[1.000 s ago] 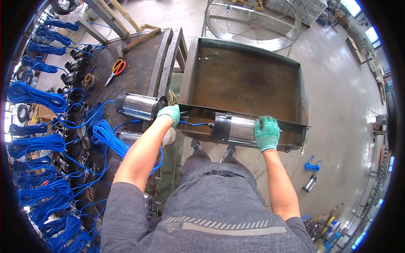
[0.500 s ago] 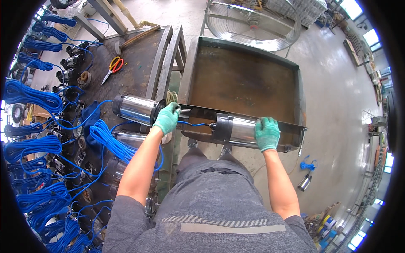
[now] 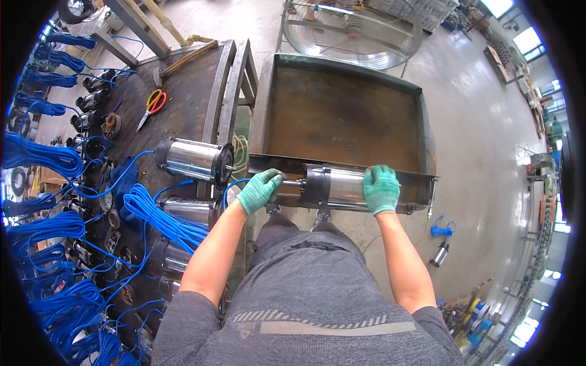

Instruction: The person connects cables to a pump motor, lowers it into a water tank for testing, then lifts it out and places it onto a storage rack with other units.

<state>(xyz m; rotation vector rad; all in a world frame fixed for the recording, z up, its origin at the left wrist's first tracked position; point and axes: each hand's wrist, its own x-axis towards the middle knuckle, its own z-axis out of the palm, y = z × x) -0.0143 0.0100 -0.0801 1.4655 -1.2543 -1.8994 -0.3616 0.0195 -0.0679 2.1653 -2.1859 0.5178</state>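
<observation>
A shiny steel motor cylinder (image 3: 343,186) with a dark end cap lies sideways in a long metal channel (image 3: 421,181) in front of me. My right hand (image 3: 381,189), in a green glove, is wrapped over the cylinder's right part. My left hand (image 3: 261,191), also gloved, is closed around a small metal tool with a rod (image 3: 293,182); the rod reaches the shaft end of the motor, and the fingers hide most of the tool. A blue cable (image 3: 237,183) passes behind the left hand. Left of that hand, another steel motor (image 3: 194,160) lies on the dark bench.
Beyond the channel is a rusty shallow tray (image 3: 342,116). Scissors (image 3: 151,108) with orange and yellow handles lie on the bench (image 3: 189,79). Coiled blue cables (image 3: 162,213) and several motors fill the left side. A large wire-guarded fan (image 3: 353,33) stands behind.
My left hand has moved right with the metal tool, from beside the bench motor to the channel motor's shaft end. The right hand stays on the cylinder. My view has shifted slightly.
</observation>
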